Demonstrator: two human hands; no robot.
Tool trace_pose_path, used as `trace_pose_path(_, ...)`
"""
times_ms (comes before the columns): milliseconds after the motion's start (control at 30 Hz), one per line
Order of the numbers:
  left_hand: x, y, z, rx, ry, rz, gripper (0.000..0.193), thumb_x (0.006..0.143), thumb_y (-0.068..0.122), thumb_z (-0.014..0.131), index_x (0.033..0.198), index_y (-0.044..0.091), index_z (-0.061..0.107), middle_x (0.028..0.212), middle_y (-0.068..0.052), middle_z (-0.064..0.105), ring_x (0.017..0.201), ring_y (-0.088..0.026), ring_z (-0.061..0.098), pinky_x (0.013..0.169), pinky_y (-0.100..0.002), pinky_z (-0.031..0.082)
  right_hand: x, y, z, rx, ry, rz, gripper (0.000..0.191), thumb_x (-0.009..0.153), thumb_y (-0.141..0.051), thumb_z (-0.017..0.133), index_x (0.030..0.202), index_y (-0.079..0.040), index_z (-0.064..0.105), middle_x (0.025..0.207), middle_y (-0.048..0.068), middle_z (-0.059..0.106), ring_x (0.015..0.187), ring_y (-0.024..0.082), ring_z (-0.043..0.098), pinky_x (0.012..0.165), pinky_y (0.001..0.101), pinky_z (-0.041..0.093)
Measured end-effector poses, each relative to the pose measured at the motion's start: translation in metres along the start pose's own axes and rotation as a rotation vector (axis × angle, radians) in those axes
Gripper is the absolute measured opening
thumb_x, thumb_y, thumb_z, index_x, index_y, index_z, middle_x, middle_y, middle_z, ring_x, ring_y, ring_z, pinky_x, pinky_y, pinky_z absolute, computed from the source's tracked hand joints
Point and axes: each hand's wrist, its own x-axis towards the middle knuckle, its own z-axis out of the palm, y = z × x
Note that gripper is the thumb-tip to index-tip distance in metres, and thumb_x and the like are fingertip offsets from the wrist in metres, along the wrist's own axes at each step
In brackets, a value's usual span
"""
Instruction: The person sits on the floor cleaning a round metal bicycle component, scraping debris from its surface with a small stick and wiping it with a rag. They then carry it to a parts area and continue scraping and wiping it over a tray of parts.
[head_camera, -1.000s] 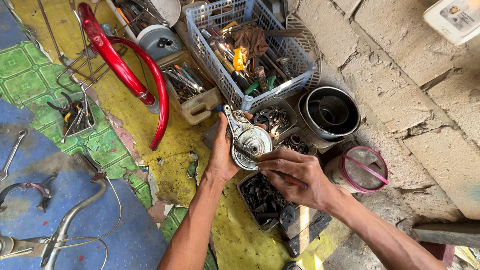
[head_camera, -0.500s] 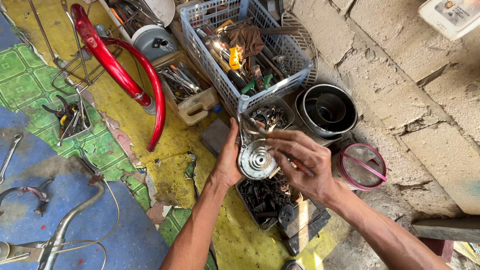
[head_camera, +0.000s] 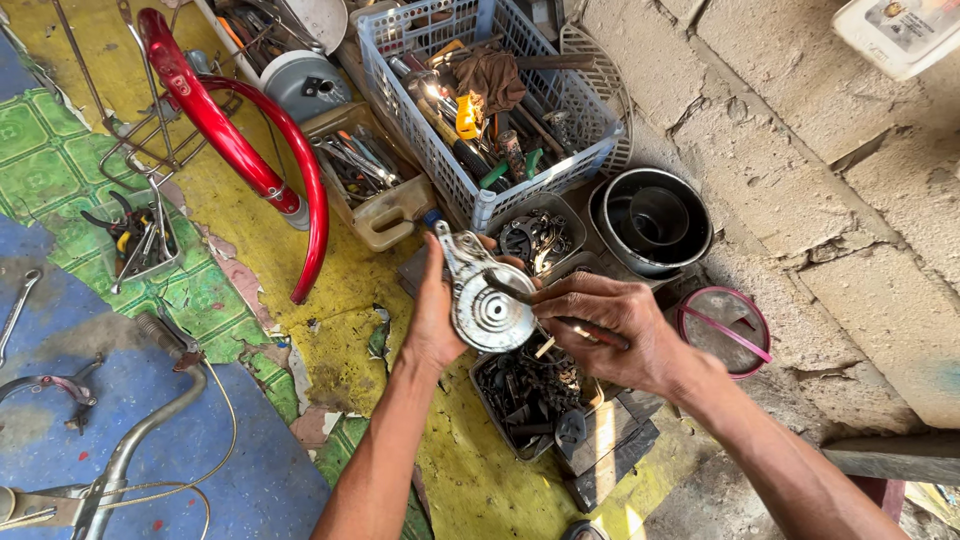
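Over a cluttered workshop floor, a person's two hands hold a round metal brake plate (head_camera: 487, 305) between them. Compared with half a second ago, the plate has been turned so its ribbed, shiny face looks up more squarely, and the view sits a little lower over the hands. The left hand (head_camera: 436, 318) grips the plate's edge from the left side, thumb up along a short metal arm that sticks out toward the top. The right hand (head_camera: 612, 325) is closed around a thin dark tool (head_camera: 545, 308), whose tip lies across the plate's upper edge. The plate is dull silver, scuffed, with concentric rings around a small centre hole. It hangs just above a small dark tray of greasy parts (head_camera: 527, 392). Beyond the hands stands one grey plastic basket (head_camera: 480, 95) full of tools, one tan cut-open jug (head_camera: 375, 190) holding more tools, and one black round pot (head_camera: 651, 220). One red bicycle fender (head_camera: 240, 150) curves across the yellow floor on the left. One pink-rimmed lid (head_camera: 725, 332) lies to the right.
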Motion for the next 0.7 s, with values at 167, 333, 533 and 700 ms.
trace_pose_path(167, -0.003, 0.016, -0.006, -0.076, -0.018, 0.047, 0.073, 0.103, 0.070, 0.029, 0.122, 0.007, 0.060, 0.114, -0.024, 0.070, 0.107, -0.048, 0.070, 0.093, -0.059, 0.061, -0.002, 0.004, -0.008, 0.000, -0.110, 0.148, 0.024, 0.079, 0.002, 0.074, 0.102, -0.003, 0.078, 0.102, 0.010, 0.078, 0.087, 0.020, 0.078, 0.066, 0.0309, 0.063)
trace_pose_path(333, -0.002, 0.018, -0.012, -0.062, 0.040, 0.088, 0.072, 0.108, 0.069, 0.030, 0.127, 0.006, 0.061, 0.118, -0.027, 0.071, 0.110, -0.044, 0.068, 0.095, -0.059, 0.058, -0.001, 0.009, 0.001, -0.044, 0.046, -0.001, 0.023, 0.083, 0.005, 0.070, 0.102, -0.006, 0.078, 0.109, 0.011, 0.077, 0.093, 0.020, 0.078, 0.074, 0.0291, 0.062)
trace_pose_path(533, -0.003, 0.020, -0.012, -0.140, 0.085, 0.060, 0.071, 0.102, 0.070, 0.030, 0.119, 0.010, 0.064, 0.113, -0.024, 0.072, 0.109, -0.049, 0.069, 0.093, -0.063, 0.058, -0.005, 0.009, 0.008, 0.090, -0.102, 0.046, 0.026, 0.078, 0.006, 0.070, 0.102, -0.001, 0.077, 0.106, 0.013, 0.077, 0.091, 0.021, 0.078, 0.070, 0.0283, 0.065)
trace_pose_path(700, -0.003, 0.026, -0.010, -0.197, 0.116, 0.061, 0.073, 0.103, 0.073, 0.030, 0.118, 0.010, 0.064, 0.112, -0.025, 0.072, 0.112, -0.050, 0.068, 0.095, -0.064, 0.057, -0.004, 0.008, 0.013, -0.027, -0.002, -0.060, 0.025, 0.082, 0.009, 0.065, 0.099, -0.004, 0.077, 0.112, 0.013, 0.076, 0.097, 0.020, 0.078, 0.074, 0.0280, 0.062)
